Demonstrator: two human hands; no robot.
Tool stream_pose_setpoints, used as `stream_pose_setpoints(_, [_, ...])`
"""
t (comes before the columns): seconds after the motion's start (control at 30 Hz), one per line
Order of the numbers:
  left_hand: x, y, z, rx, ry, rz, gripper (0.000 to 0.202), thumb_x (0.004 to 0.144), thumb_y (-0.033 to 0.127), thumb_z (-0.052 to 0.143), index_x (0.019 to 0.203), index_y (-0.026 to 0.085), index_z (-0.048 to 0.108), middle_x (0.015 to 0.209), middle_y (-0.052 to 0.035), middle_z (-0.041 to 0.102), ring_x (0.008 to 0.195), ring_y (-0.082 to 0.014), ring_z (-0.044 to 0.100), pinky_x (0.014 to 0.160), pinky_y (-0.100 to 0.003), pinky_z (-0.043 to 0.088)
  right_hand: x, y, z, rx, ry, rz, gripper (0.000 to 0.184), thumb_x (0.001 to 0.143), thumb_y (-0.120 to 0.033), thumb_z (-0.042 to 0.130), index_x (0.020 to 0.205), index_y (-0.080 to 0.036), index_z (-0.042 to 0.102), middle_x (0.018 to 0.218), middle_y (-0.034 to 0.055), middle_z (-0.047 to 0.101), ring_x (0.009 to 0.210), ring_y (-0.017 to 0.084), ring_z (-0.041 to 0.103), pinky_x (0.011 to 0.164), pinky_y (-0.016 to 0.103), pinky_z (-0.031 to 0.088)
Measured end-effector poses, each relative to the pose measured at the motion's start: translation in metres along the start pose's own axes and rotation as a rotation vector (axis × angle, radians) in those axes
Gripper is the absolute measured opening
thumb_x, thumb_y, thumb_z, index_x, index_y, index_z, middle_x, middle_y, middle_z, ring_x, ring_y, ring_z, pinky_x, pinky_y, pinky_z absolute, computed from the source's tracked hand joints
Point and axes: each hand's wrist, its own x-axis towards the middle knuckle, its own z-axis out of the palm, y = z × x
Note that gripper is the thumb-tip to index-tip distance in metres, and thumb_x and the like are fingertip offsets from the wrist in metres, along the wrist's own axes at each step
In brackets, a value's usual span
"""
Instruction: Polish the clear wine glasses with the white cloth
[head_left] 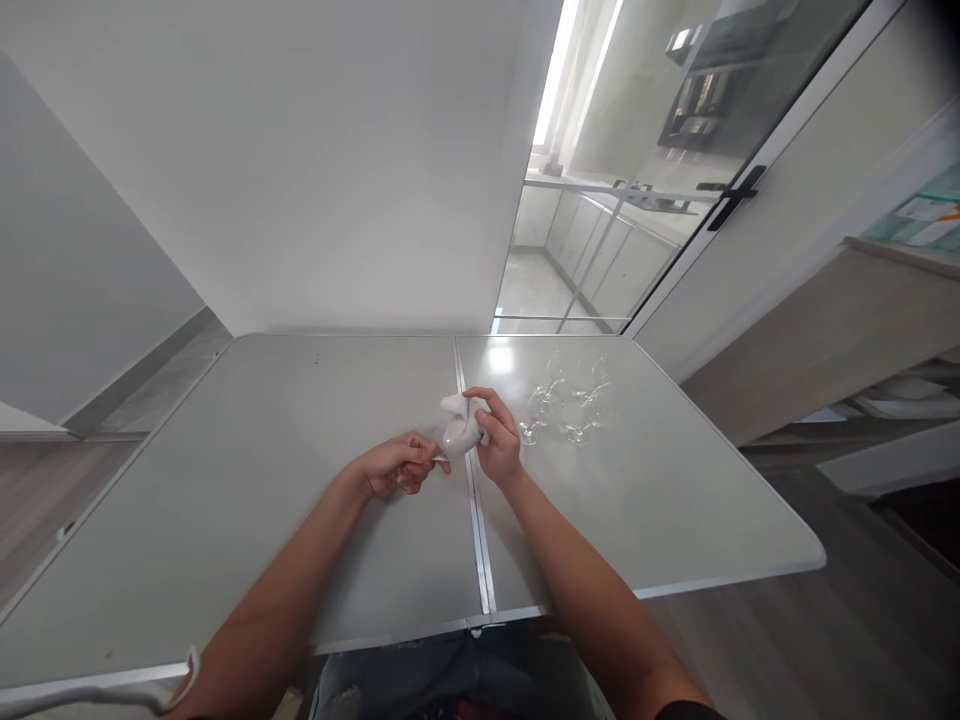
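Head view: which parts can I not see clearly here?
- The held glass, head view: bowl mostly hidden by the white cloth and right hand; stem inside the left hand.
- The clear glasses on the table, head view: transparent and too small to count.

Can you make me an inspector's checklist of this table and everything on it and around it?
Surface: grey folding table, with a seam running down its middle.
Job's things: a stemmed glass with a white cloth around it, held just above the seam.
Clutter: a cluster of clear wine glasses on the right half; too see-through to count.
Hands: left hand pinches the stem end; right hand grips the cloth around the bowl.
Cables: a white loop at the near left edge; strap or cord, cannot tell.
Surroundings: white wall, glass door with a black handle, wooden counter at right.
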Motion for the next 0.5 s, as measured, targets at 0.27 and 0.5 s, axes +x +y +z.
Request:
stream_pose_setpoints(0.27, [0.009,-0.001,0.007,0.184,0.215,0.244,0.046,0.087,0.055,0.067,0.094,0.010,0.073,0.050,0.0080,0.034,0.043,-0.0070,0.036,0.054,-0.026,0.041,0.008,0.005,0.000,-0.033,0.223,-0.124,0.050,0.092,-0.045,0.059,0.136,-0.024,0.050,0.115,0.0069,0.066,0.097,0.020,0.064,0.082,0.032,0.053])
stream_pose_setpoints(0.5, [0.024,-0.020,0.006,1.065,0.779,0.372,0.031,0.094,0.040,0.057,0.107,0.018,0.075,0.077,-0.0051,0.069,0.068,-0.0186,0.063,0.065,-0.028,0.043,0.007,0.013,-0.018,-0.896,0.081,-0.572,0.028,0.095,-0.024,0.053,0.119,-0.023,0.066,0.119,0.0103,0.071,0.118,0.027,0.061,0.105,0.046,0.045])
